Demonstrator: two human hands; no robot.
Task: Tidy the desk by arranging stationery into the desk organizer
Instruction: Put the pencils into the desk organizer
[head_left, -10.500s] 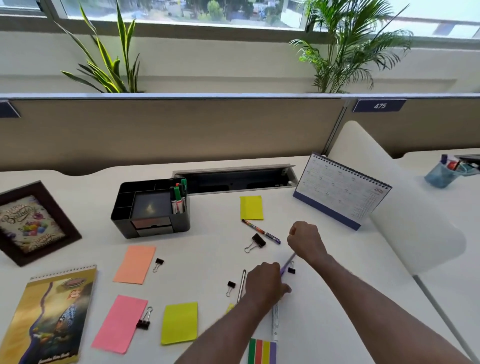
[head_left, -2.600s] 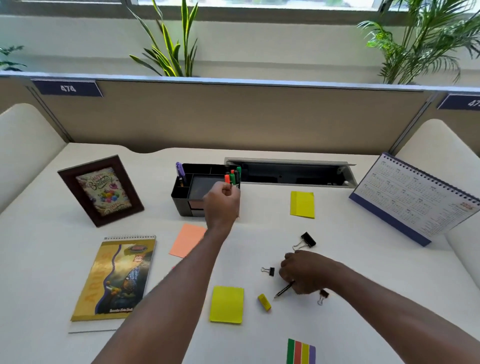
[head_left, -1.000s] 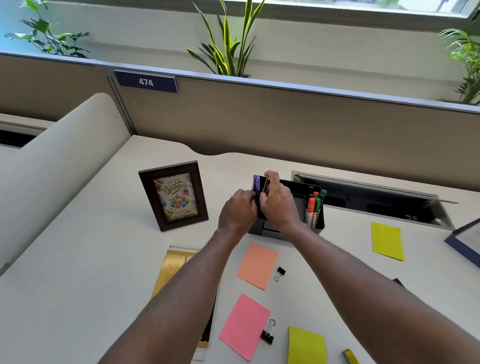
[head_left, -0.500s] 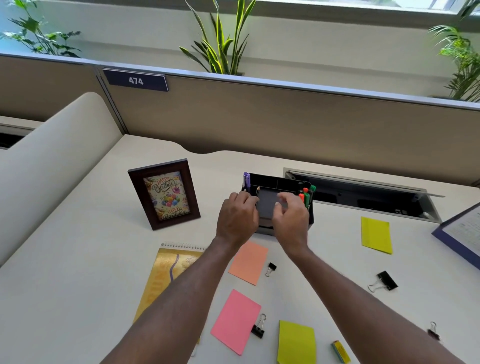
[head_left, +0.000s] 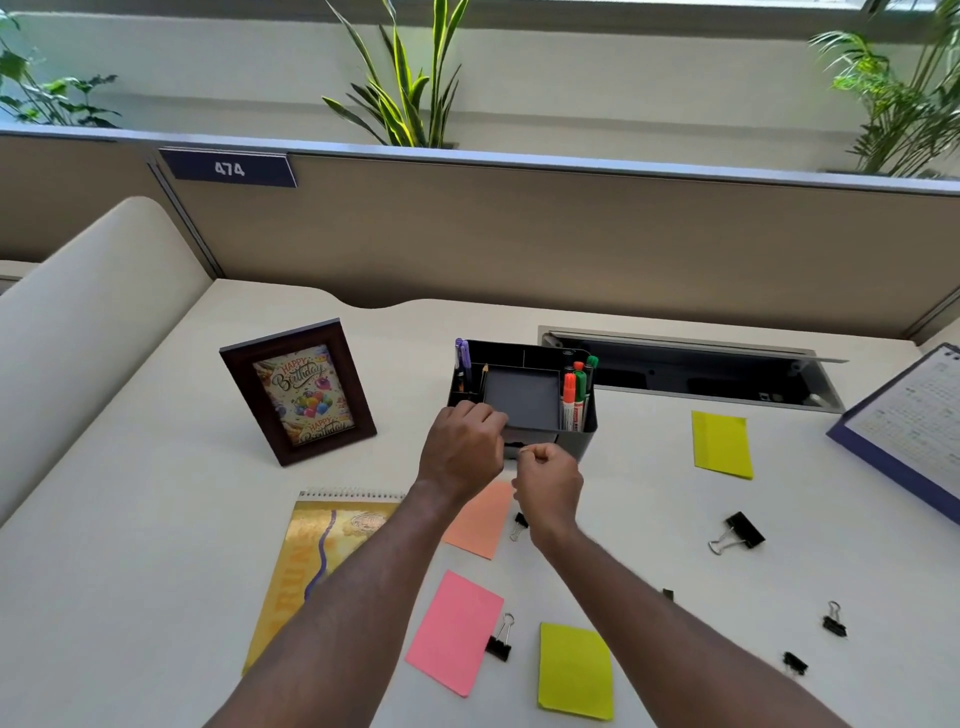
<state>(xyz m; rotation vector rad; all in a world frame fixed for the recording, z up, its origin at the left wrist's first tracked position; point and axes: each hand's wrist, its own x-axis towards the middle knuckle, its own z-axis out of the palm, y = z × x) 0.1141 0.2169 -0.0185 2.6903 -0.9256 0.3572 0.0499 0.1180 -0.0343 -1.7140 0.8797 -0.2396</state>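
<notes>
The white desk (head_left: 156, 519) carries a black desk organizer (head_left: 590, 434) in front of a tan partition (head_left: 519, 234) whose blue label (head_left: 228, 169) reads "474". Far right of the organizer leans a spiral calendar (head_left: 914, 431), its print too small to read. Nearer than the organizer and to its left lies a gold notebook (head_left: 322, 561). Left of the organizer stands a dark frame (head_left: 298, 392) with a "Happy Birthday" card. The left hand (head_left: 462, 452) grips the organizer's front left corner. The right hand (head_left: 548, 483), just in front of the organizer, has its grip curled thumb to forefinger; whether it pinches anything I cannot tell. In front of the organizer lie orange (head_left: 480, 519), pink (head_left: 454, 631) and yellow (head_left: 575, 671) notes. Markers (head_left: 574, 395) stand in its right compartment, their labels unreadable. A binder clip (head_left: 737, 532) lies to the organizer's right, nearer the viewer.
</notes>
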